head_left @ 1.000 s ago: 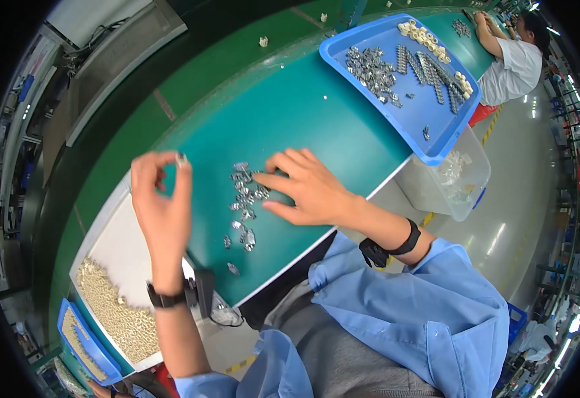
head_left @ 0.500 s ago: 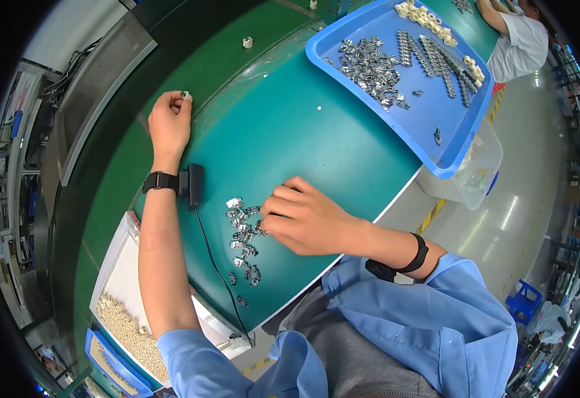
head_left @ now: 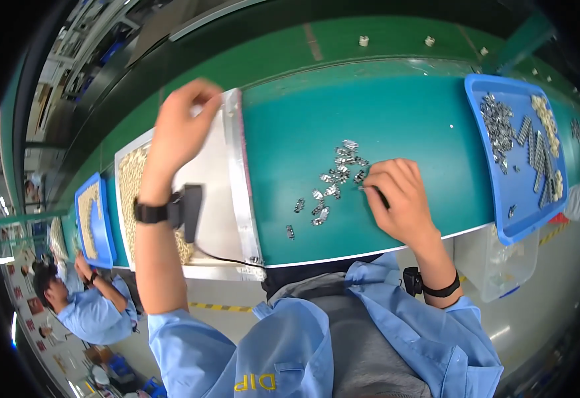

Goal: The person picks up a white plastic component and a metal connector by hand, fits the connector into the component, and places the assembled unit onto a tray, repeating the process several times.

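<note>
My left hand [head_left: 187,126] is raised over the white tray [head_left: 227,159] at the left, smeared by motion. Its thumb and fingers curve around a gap, and nothing shows between them, but the fingertips are too blurred to read. My right hand [head_left: 399,202] is low over the green table, thumb and fingertips pinched on a small metal part at the right edge of a loose pile of silvery metal parts [head_left: 333,176]. Cream-coloured small pieces [head_left: 131,176] fill the left side of the white tray, partly hidden behind my left forearm.
A blue tray [head_left: 499,205] with metal parts, joined metal strips and cream rings is at the right. Small white pieces [head_left: 363,41] stand on the green strip beyond the table. A cable runs from my left wrist device [head_left: 187,205]. A co-worker [head_left: 97,305] is at the far left.
My view has turned left. My left hand has come back from the green strip, where it held a small white piece, to over the white tray. My right hand stays by the metal parts.
</note>
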Motion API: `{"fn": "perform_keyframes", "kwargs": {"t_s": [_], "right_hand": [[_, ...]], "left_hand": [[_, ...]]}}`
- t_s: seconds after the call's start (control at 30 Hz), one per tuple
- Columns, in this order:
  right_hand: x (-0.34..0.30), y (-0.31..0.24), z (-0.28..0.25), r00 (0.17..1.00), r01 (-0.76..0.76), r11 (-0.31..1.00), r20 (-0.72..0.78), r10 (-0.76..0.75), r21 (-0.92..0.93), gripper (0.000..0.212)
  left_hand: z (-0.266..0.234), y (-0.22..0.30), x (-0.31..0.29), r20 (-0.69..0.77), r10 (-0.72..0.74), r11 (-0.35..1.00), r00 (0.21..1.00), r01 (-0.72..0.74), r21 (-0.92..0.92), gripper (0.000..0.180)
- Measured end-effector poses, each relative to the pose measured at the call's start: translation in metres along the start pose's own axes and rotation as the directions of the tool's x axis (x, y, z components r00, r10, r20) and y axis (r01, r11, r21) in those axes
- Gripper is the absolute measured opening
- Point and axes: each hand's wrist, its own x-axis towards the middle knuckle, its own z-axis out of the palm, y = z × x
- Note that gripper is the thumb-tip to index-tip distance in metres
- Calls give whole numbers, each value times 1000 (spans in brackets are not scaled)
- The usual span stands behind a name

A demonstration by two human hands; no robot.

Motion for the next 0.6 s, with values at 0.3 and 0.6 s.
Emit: {"fn": "perform_keyframes", "kwargs": {"t_s": [0.3, 0.6], "right_hand": [[-2, -24, 8, 993, -29, 994, -114, 41, 104, 14], [1, -32, 11, 987, -101, 988, -110, 114, 117, 15]], "left_hand": [[-101, -200, -143, -483, -298, 585, 823, 557, 590, 28], [-74, -236, -111, -492, -329, 495, 806, 591, 637, 33]]}}
